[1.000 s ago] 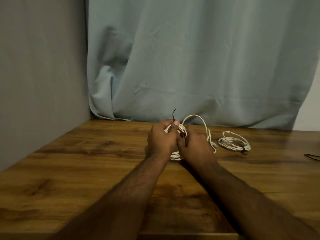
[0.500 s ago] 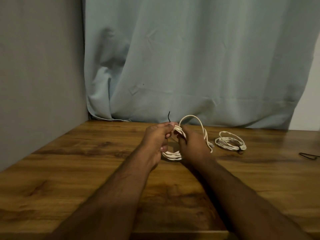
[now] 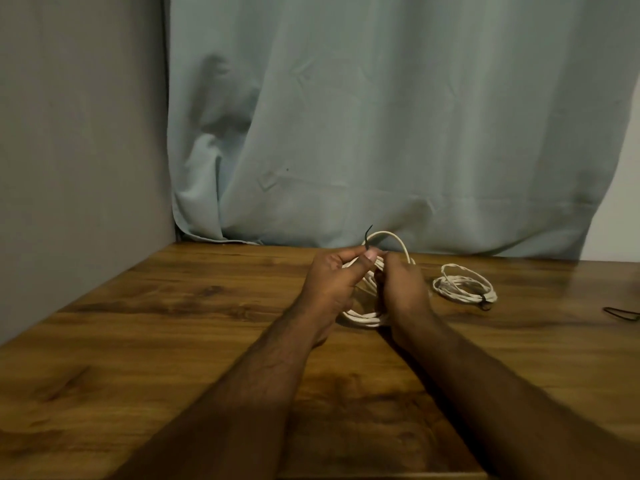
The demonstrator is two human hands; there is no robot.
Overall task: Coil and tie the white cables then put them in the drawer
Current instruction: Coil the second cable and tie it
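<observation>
Hands shifted right; wooden table (image 3: 173, 323), curtain (image 3: 381, 133).

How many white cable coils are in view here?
2. One coil is held between the left hand and right hand at table centre; a second coil lies on the table to their right. No others show.

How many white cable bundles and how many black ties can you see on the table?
White cable coils: 2, the held coil and the tied coil.
Black ties: 3, the tie in the fingers, the tie on the tied coil, the loose tie.
Total: 5
</observation>
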